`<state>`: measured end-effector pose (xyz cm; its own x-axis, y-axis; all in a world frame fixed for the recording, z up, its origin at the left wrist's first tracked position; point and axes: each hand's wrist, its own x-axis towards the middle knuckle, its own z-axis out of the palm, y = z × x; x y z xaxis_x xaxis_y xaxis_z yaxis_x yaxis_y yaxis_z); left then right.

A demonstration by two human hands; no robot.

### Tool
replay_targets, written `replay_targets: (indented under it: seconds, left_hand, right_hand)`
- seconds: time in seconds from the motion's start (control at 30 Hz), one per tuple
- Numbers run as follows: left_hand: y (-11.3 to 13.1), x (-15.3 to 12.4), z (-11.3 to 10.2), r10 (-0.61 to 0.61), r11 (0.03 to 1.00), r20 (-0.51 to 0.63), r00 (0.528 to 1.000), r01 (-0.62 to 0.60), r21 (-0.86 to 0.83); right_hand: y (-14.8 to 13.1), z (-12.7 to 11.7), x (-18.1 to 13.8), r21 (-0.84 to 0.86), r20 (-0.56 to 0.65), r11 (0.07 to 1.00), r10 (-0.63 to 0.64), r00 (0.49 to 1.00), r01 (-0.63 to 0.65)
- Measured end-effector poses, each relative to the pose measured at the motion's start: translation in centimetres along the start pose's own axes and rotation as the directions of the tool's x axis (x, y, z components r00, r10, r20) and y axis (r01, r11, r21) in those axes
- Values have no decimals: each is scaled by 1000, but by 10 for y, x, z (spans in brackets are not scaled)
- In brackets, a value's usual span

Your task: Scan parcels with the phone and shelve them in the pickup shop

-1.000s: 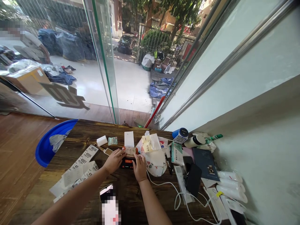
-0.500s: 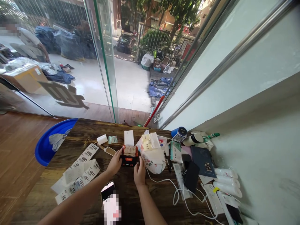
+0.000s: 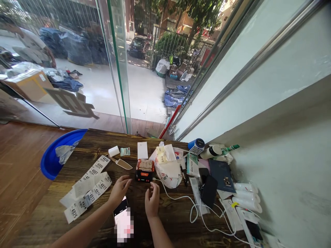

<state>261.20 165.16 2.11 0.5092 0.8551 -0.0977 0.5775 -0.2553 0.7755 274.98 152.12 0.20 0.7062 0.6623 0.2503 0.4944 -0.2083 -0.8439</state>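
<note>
On a dark wooden table (image 3: 85,144) by a glass door, both hands hover empty, fingers loosely curled, just short of a small orange-and-black label printer (image 3: 144,170). It sits straight ahead, the right hand (image 3: 152,201) slightly nearer than the left hand (image 3: 119,190). A phone (image 3: 121,215) beneath the left wrist is partly blurred.

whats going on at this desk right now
A person sits at a cluttered wooden table. Both hands hover open just short of a small orange and black label printer, touching nothing: the left hand above a phone, the right hand near a white cable. Numbered label strips lie to the left.
</note>
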Motion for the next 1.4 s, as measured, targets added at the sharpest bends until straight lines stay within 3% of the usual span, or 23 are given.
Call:
replay_targets:
  seconds: [0.13, 0.3, 0.4, 0.47, 0.53, 0.67, 0.73, 0.83, 0.9, 1.0, 1.13, 1.27, 1.4]
  left_hand:
    - [-1, -3, -1, 7, 1000, -28, 1000, -7, 9]
    - [22, 39, 14, 111, 994, -50, 993, -111, 13]
    - [34, 60, 23, 147, 989, -46, 988, -147, 1]
    - [36, 67, 29, 93, 996, -64, 994, -94, -6]
    - [32, 70, 34, 1, 1000, -89, 996, -3, -17]
    - [21, 70, 42, -135, 989, -103, 985, 128, -78]
    - [17, 71, 45, -172, 980, -96, 980, 160, -119]
    - [12, 74, 47, -206, 970, -101, 973, 190, -154]
    - [10, 75, 46, -214, 969, -116, 970, 196, -149]
    - [12, 76, 40, -175, 981, -137, 975, 161, -108]
    - [25, 79, 32, 25, 999, -117, 993, -28, -25]
    - [40, 88, 29, 178, 983, 2, 984, -178, 52]
    - [46, 97, 25, 209, 967, 87, 974, -219, 131]
  right_hand:
    - [1, 1, -1, 20, -32, 1000, 6, 999, -6]
    - [10, 4, 49, 39, -20, 999, 8, 1000, -7]
    - [19, 8, 77, 59, 40, 995, 75, 996, -77]
    - [27, 12, 89, 69, 96, 981, 174, 980, -180]
    - [36, 16, 96, 77, 162, 945, 301, 940, -316]
    - [51, 21, 106, 90, 308, 827, 507, 805, -555]
    - [55, 22, 111, 92, 354, 784, 550, 756, -613]
    - [55, 22, 117, 93, 375, 766, 565, 735, -636]
    - [52, 21, 118, 89, 362, 783, 550, 752, -615]
    - [42, 16, 114, 83, 312, 853, 468, 827, -515]
    - [23, 6, 102, 59, 264, 972, 206, 942, -229]
    - [10, -2, 99, -8, 326, 1000, -18, 945, 22]
    - [11, -1, 103, -97, 372, 987, -81, 924, 126]
